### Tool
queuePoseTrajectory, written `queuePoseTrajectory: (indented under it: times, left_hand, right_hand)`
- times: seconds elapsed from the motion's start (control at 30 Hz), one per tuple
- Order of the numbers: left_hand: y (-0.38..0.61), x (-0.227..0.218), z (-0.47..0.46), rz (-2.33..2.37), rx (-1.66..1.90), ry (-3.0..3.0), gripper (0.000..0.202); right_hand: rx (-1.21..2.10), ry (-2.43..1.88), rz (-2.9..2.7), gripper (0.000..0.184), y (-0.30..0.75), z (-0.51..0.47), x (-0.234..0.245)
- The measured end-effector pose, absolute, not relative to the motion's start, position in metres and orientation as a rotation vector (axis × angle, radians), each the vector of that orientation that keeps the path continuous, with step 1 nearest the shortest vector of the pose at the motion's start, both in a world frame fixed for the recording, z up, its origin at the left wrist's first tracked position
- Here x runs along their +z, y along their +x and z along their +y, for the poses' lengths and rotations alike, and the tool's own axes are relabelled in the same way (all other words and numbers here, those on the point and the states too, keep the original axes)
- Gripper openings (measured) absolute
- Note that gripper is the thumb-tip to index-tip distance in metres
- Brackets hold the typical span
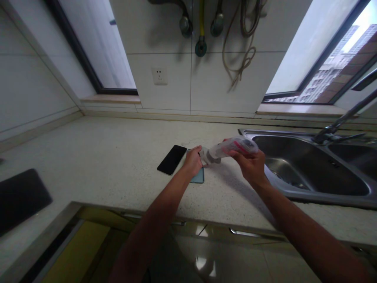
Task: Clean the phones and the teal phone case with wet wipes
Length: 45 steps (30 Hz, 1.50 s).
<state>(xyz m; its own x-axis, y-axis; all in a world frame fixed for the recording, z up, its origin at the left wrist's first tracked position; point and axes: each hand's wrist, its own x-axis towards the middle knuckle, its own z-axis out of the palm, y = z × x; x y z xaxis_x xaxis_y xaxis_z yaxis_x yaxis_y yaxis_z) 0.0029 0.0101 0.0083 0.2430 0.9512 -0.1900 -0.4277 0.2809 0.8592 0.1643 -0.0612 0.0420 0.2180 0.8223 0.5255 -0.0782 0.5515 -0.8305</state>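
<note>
Over the counter (118, 157), my right hand (250, 163) grips a clear plastic bag (234, 146) with a red stripe. It is tilted, with its far end raised toward the sink, and what lies inside is too blurred to name. My left hand (193, 160) is closed around the lower, whitish-grey end of the same bundle; I cannot tell whether that end is bag or contents. A black smartphone (172, 159) lies flat just left of my left hand. Partly covered by that hand is a flat light-blue thing (198, 177), like a phone case.
At the right is a double steel sink (309, 169) with a faucet (326, 133). A black flat object (23, 196) rests at the far left. Pipe fittings (200, 46), a tied cord (243, 65) and a socket (159, 76) are on the tiled wall. Cabinet handles (250, 234) run below the counter edge.
</note>
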Motion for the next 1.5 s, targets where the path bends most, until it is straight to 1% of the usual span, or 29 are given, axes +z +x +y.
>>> queuePoseTrajectory:
  times: [0.07, 0.13, 0.2, 0.3, 0.4, 0.53, 0.6, 0.73, 0.83, 0.9, 0.97, 1.1, 1.2, 1.33, 1.5]
  left_hand:
    - [-0.001, 0.013, 0.009, 0.729, 0.972, 0.584, 0.025]
    - [-0.004, 0.018, 0.008, 0.68, 0.92, 0.468, 0.031]
    - [-0.005, 0.021, 0.007, 0.639, 0.9, 0.419, 0.033]
    - [-0.004, 0.019, 0.007, 0.586, 0.88, 0.417, 0.028]
    - [-0.003, 0.016, 0.009, 0.601, 0.892, 0.407, 0.019]
    - [-0.003, 0.015, 0.011, 0.679, 0.976, 0.304, 0.01]
    - [-0.004, 0.017, 0.011, 0.708, 1.002, 0.252, 0.01]
    - [-0.006, 0.024, 0.007, 0.644, 0.955, 0.251, 0.021]
    - [-0.007, 0.028, 0.004, 0.583, 0.933, 0.3, 0.025]
    - [-0.007, 0.03, 0.003, 0.567, 0.917, 0.313, 0.03]
    - [-0.006, 0.032, 0.001, 0.567, 0.896, 0.314, 0.04]
    - [-0.002, 0.034, -0.002, 0.585, 0.883, 0.308, 0.054]
    - [0.0, 0.034, -0.004, 0.543, 0.891, 0.313, 0.058]
    - [0.0, 0.033, -0.005, 0.54, 0.918, 0.311, 0.061]
    - [-0.001, 0.034, -0.006, 0.562, 0.908, 0.302, 0.062]
  right_hand:
    - [0.685, -0.706, -1.13, 0.027, 0.166, -0.061, 0.045]
    - [0.658, -0.675, -1.111, 0.032, 0.166, -0.061, 0.048]
    - [0.669, -0.735, -1.189, 0.036, 0.166, -0.061, 0.049]
    - [0.657, -0.895, -1.357, 0.037, 0.168, -0.057, 0.04]
    - [0.65, -0.903, -1.313, 0.036, 0.172, -0.048, 0.03]
    - [0.762, -0.712, -1.009, 0.033, 0.178, -0.036, 0.032]
    - [0.857, -0.647, -0.885, 0.034, 0.182, -0.032, 0.037]
    - [1.059, -0.593, -0.674, 0.034, 0.191, -0.023, 0.036]
    - [1.103, -0.659, -0.644, 0.035, 0.196, -0.017, 0.026]
    - [1.043, -0.761, -0.682, 0.036, 0.196, -0.015, 0.021]
    - [0.908, -0.858, -0.773, 0.039, 0.191, -0.017, 0.017]
    - [0.639, -0.976, -1.122, 0.043, 0.179, -0.026, 0.013]
    - [0.528, -0.997, -1.306, 0.046, 0.173, -0.031, 0.01]
    - [0.384, -1.007, -1.406, 0.044, 0.172, -0.034, 0.006]
    - [0.304, -1.031, -1.453, 0.044, 0.176, -0.033, 0.005]
